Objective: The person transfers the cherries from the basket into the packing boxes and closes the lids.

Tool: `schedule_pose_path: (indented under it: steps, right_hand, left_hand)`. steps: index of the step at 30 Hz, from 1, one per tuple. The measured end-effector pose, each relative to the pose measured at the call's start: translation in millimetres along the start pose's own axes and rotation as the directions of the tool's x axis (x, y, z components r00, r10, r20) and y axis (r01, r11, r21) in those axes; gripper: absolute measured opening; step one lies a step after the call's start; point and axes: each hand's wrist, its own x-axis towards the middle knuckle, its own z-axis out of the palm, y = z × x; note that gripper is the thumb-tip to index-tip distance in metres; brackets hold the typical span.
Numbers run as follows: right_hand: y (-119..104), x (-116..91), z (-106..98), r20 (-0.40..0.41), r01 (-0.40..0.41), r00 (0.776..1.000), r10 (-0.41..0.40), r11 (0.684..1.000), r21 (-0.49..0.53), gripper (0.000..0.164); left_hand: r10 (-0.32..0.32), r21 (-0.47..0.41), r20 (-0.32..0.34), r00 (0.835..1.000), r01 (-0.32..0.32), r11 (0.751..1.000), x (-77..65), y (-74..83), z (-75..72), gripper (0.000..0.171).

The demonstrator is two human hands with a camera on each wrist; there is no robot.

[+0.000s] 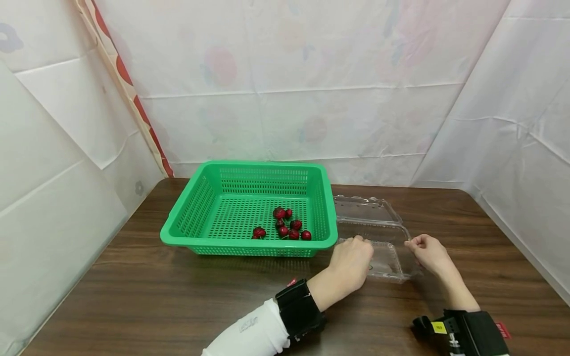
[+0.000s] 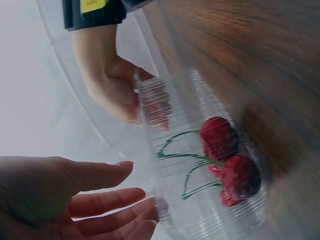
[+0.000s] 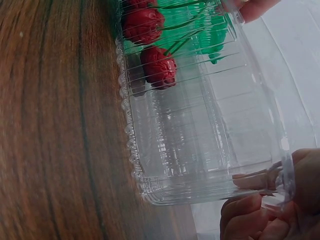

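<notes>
A clear plastic clamshell box (image 1: 386, 254) lies on the wooden table with its lid (image 1: 365, 211) folded back, away from me. Through its wall in the left wrist view, red cherries (image 2: 241, 176) with green stems show inside, toward the box's left end. My left hand (image 1: 352, 257) is at the box's near left part, thumb apart from the fingers and fingertips right at the plastic rim. On the opposite side, my right hand (image 1: 428, 252) pinches the box's right rim, the thumb seen through the plastic in the right wrist view.
A green plastic basket (image 1: 249, 243) stands left of the box, its right end close against it. Several cherries (image 1: 296, 225) lie in the basket's near right part. White patterned sheets (image 1: 285, 123) enclose the table at the back and sides.
</notes>
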Motion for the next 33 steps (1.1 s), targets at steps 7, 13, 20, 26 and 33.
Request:
schedule_pose_path:
  steps: [7, 13, 20, 26, 33]
  right_hand:
    - [0, 1, 0, 0.000, -0.005, 1.000, 0.005, 1.000, 0.000, 0.030]
    - [-1, 0, -1, 0.011, -0.016, 1.000, 0.016, 1.000, 0.008, 0.030]
    - [-1, 0, 0, 0.017, -0.016, 1.000, 0.016, 1.000, 0.009, 0.030]
    - [-1, 0, 0, 0.005, -0.006, 1.000, 0.006, 1.000, -0.003, 0.028]
    - [-2, 0, -1, 0.006, -0.002, 1.000, 0.002, 1.000, -0.010, 0.029]
  left_hand:
    - [0.016, 0.005, -0.077, 0.997, -0.016, 1.000, -9.4, -3.0, -17.0, 0.013]
    - [-0.012, 0.000, -0.121, 0.993, 0.012, 1.000, -16.2, -9.1, -30.8, 0.016]
    - [-0.030, -0.052, -0.161, 0.986, 0.022, 0.998, -22.1, -20.2, -42.0, 0.014]
    - [-0.056, -0.068, -0.208, 0.976, 0.043, 0.997, -24.0, -30.4, -50.0, 0.014]
    - [-0.114, -0.109, -0.211, 0.971, 0.093, 0.990, -21.9, -49.1, -55.4, 0.016]
